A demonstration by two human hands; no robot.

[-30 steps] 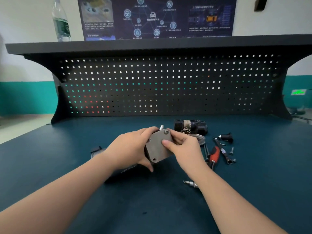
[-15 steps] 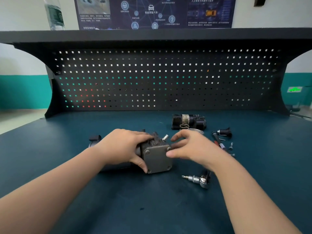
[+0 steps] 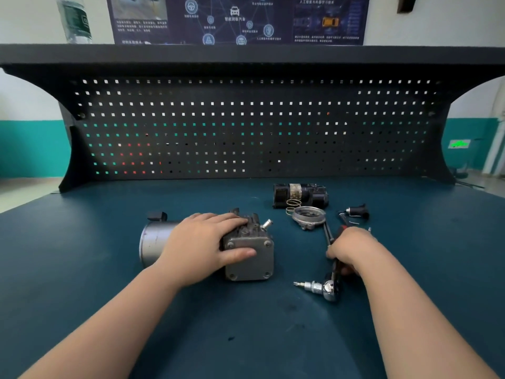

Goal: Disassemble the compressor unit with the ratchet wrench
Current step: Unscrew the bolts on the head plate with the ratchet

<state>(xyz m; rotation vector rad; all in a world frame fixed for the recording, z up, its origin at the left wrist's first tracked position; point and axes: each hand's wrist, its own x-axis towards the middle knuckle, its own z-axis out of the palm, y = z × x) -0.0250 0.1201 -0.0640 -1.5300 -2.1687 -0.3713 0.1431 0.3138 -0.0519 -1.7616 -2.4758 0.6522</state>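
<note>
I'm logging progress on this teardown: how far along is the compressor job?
Partly done: a black motor part, a spring and a metal ring already lie loose on the bench. In hand: the left hand steadies the compressor while the right hand grips the ratchet wrench. Left: the square end plate is on, its four corner bolts in place.

Little can be read. On the wall poster (image 3: 237, 19), far beyond the fingers of both hands, Chinese characters and circled icons are printed, but the lettering is too small and blurred to be made out. A label is carried by the water bottle (image 3: 75, 19), unreadable. A green lit sign (image 3: 459, 144) is seen far right, its characters not legible.
</note>
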